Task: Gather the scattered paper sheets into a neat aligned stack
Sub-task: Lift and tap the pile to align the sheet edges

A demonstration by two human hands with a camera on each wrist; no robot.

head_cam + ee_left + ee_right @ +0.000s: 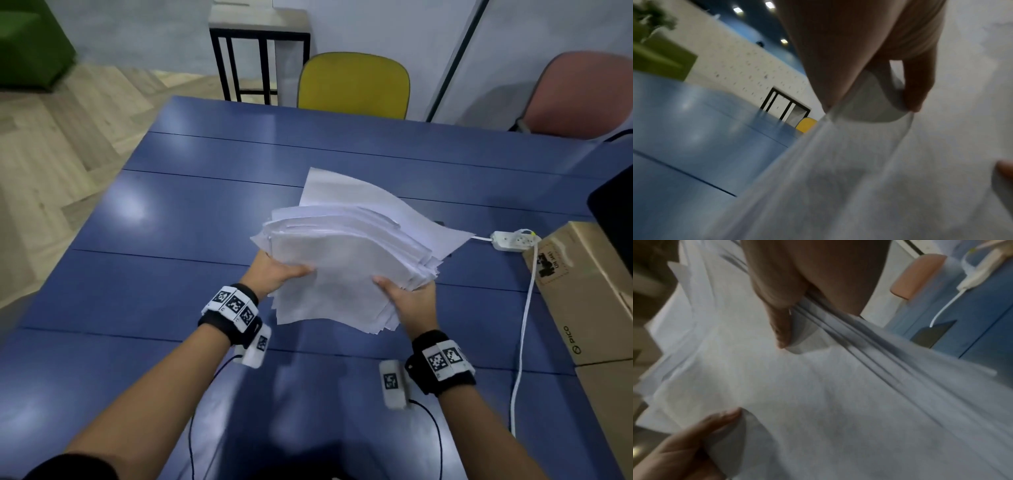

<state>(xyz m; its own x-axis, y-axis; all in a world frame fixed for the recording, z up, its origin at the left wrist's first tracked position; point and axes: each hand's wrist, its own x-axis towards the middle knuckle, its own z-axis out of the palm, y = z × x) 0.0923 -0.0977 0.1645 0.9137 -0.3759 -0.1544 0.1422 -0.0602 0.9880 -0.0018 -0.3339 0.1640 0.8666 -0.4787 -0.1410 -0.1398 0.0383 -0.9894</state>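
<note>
— blue table (178,240) under you. what do your hands grasp?
— your left hand (277,274) and right hand (409,298) both pinch the uneven paper stack (346,253), lifted above it.
— beyond?
— power strip (513,240), cardboard box (589,291), yellow chair (354,85).

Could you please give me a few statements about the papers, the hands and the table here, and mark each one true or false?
1. Both hands hold the paper stack above the blue table. True.
2. The sheets are already squared into an aligned stack. False: edges fan out unevenly and one sheet juts out at the far side.
3. The left hand grips the stack's left side, thumb on top. True.
4. The right hand rests flat on the table. False: it grips the stack's right side.
5. The white power strip lies beside the cardboard box. True.
6. The yellow chair stands on the table. False: it stands behind it.
</note>
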